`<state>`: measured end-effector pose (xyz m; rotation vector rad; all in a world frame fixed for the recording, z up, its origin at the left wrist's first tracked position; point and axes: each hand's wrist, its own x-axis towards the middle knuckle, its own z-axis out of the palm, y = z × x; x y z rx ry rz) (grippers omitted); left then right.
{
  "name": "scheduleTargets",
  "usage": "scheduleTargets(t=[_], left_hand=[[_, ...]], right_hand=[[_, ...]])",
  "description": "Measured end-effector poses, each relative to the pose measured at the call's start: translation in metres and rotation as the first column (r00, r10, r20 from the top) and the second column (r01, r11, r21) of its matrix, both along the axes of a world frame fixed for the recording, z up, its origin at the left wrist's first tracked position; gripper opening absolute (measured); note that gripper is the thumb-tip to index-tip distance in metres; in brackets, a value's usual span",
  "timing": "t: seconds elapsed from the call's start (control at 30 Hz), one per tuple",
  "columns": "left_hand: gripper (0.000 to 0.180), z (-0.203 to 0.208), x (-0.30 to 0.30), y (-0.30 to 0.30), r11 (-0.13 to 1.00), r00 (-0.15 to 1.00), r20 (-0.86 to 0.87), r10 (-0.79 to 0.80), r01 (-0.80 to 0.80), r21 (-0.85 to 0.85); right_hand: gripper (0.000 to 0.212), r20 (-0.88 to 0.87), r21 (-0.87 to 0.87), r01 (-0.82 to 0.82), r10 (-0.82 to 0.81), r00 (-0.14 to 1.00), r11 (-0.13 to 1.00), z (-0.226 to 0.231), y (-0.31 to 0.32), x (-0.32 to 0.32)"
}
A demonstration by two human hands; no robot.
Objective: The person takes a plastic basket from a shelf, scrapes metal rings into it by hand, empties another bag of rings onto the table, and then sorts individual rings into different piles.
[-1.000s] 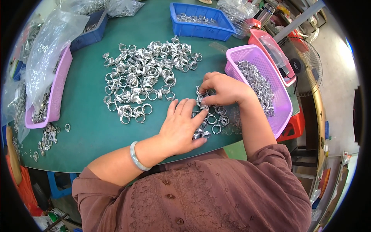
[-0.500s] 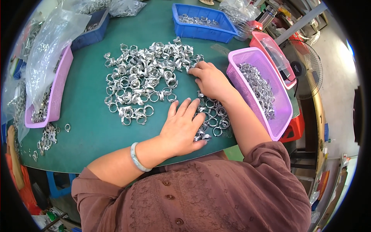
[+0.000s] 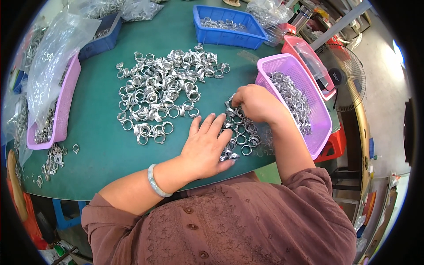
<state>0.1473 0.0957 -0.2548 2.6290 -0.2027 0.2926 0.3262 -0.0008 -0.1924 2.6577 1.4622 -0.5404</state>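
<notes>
A large pile of silvery metal rings (image 3: pixel 159 86) is spread over the green table (image 3: pixel 97 163). A smaller group of the same rings (image 3: pixel 240 132) lies to its right, near the table's front edge. My left hand (image 3: pixel 205 145) rests flat with fingers spread, its fingertips between the two groups and touching the smaller one's left side. At the far end of that smaller group, my right hand (image 3: pixel 256 102) is curled with its fingers pointing down. Its fingertips are hidden, so what they pinch does not show.
A purple basket (image 3: pixel 321 132) of rings stands at right, beside a red basket (image 3: pixel 329 93) and a fan (image 3: pixel 349 77). Blue trays (image 3: pixel 234 39) sit at the back. Another purple basket (image 3: pixel 64 119), under plastic bags (image 3: pixel 55 57), is at left. A person's arm (image 3: pixel 17 185) shows far left.
My right hand has moved from the big pile's right edge back toward me, to the smaller group. My left hand stays in nearly the same place.
</notes>
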Motion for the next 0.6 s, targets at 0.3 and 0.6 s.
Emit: scheduleTargets(t=[0.3,0.6], left_hand=[[0.063,-0.002,0.0,0.001,1.0,1.0,0.022,0.001,-0.001,-0.004],[0.063,-0.003,-0.001,0.001,1.0,1.0,0.016,-0.003,0.003,-0.017]], right_hand=[[0.055,0.195,0.417,0.095,-0.191,0.962,0.904,-0.034,0.049,0.04],[0.049,0.122,0.318,0.092,-0.137,0.983,0.944,-0.036,0.049,0.052]])
